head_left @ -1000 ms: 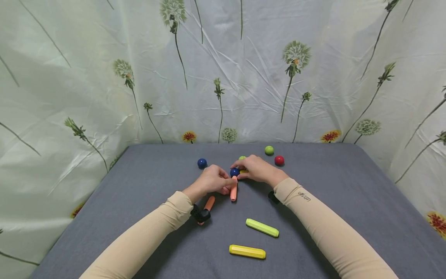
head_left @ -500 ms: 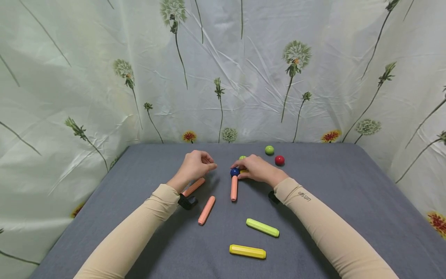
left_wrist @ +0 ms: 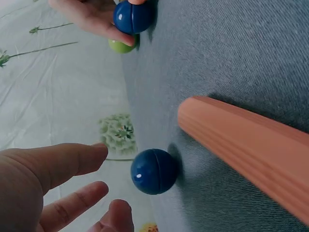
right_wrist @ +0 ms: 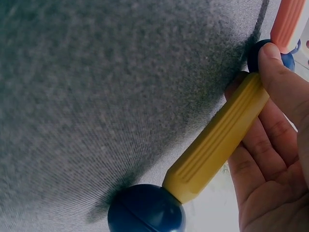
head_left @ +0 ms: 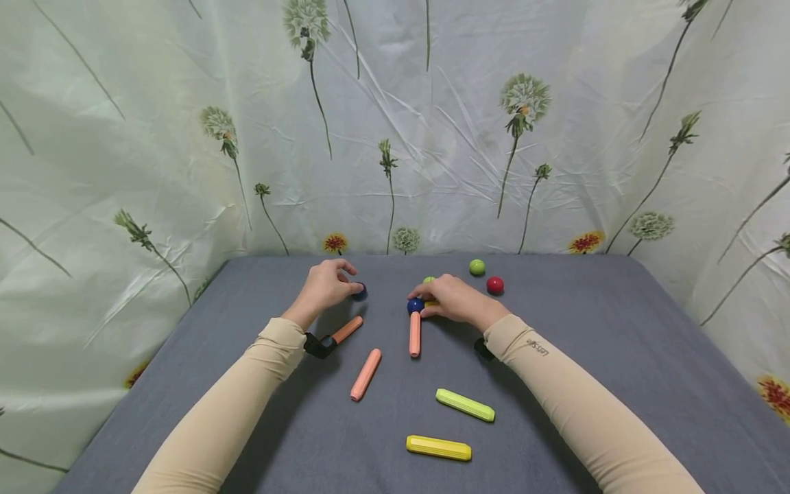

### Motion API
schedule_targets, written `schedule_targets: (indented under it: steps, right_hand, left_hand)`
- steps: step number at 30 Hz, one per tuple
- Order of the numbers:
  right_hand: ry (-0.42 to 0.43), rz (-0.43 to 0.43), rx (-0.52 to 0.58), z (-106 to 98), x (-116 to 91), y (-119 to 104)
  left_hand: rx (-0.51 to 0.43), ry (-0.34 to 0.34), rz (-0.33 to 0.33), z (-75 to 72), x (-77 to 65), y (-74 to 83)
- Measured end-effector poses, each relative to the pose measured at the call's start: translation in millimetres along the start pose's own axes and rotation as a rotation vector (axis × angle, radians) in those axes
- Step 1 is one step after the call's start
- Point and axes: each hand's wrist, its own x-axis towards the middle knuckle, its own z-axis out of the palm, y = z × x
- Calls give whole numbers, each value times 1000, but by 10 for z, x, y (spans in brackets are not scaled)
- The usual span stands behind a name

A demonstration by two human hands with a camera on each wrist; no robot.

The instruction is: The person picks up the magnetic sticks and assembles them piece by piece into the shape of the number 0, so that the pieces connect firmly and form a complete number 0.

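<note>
My left hand (head_left: pixel 326 283) reaches beside a loose blue ball (left_wrist: pixel 154 171). In the left wrist view, its thumb and fingers are spread with a gap before the ball. My right hand (head_left: pixel 453 298) pinches another blue ball (head_left: pixel 416 305) on the table. A coral ridged stick (head_left: pixel 415 335) meets this ball and points toward the front. In the right wrist view, a yellow ridged stick (right_wrist: pixel 217 137) runs from the pinched ball to a further blue ball (right_wrist: pixel 145 210). The right hand covers most of the yellow stick in the head view.
Two more coral sticks (head_left: pixel 366 374) (head_left: pixel 348 329) lie left of centre. A lime stick (head_left: pixel 465 405) and a yellow stick (head_left: pixel 439 448) lie toward the front. Behind the right hand are a red ball (head_left: pixel 495 285), a green ball (head_left: pixel 477 267) and a partly hidden green ball (head_left: pixel 429 279).
My left hand has left the coral stick at the centre and moved left and back to the loose blue ball. The right hand keeps its place on the other blue ball.
</note>
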Motion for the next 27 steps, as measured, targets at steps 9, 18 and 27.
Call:
schedule_targets:
  steps: [9,18,27]
  right_hand:
    - [-6,-2,10,0,10,18]
    - [-4,-4,10,2,28,37]
    - [-10,-8,18,-13,33,41]
  left_hand:
    - [48,-61,29,80,69,-67]
    - [48,-79,52,136,128,-102]
    - [53,-85,61,171,137,-111]
